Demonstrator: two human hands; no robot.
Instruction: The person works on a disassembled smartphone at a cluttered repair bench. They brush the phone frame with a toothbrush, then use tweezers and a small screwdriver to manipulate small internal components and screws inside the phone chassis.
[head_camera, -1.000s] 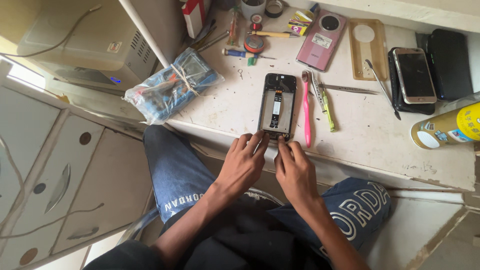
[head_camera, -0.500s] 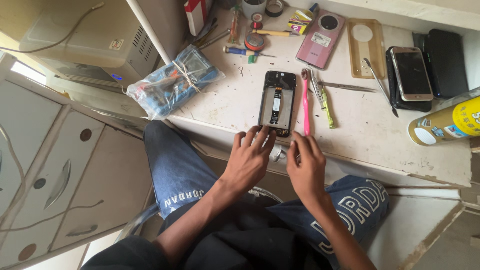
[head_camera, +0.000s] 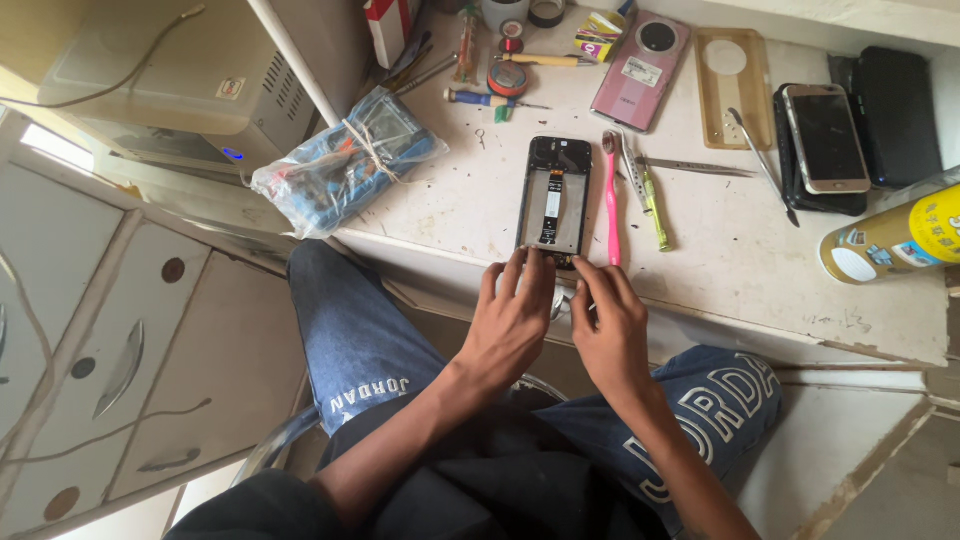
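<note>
An opened phone (head_camera: 553, 195) lies back-up on the white worktable (head_camera: 450, 215), its black frame and inner boards showing. My left hand (head_camera: 512, 325) reaches over the table's front edge, and its fingertips press on the phone's lower end. My right hand (head_camera: 612, 330) is beside it, fingers bent, with the fingertips at the phone's lower right corner. Whether a small part sits under the fingers is hidden. A pink toothbrush (head_camera: 611, 200) lies along the phone's right side.
A green-handled screwdriver (head_camera: 655, 205) and tweezers (head_camera: 700, 167) lie right of the toothbrush. Further back are a pink phone (head_camera: 640, 70), a clear case (head_camera: 735, 75), stacked phones (head_camera: 825, 135) and tape rolls (head_camera: 508, 78). A yellow can (head_camera: 895, 240) lies at right, a plastic bag of tools (head_camera: 345, 170) at left.
Both hands stay at the phone's lower end. My right hand has shifted slightly right and curled its fingers more; the view has drifted a little.
</note>
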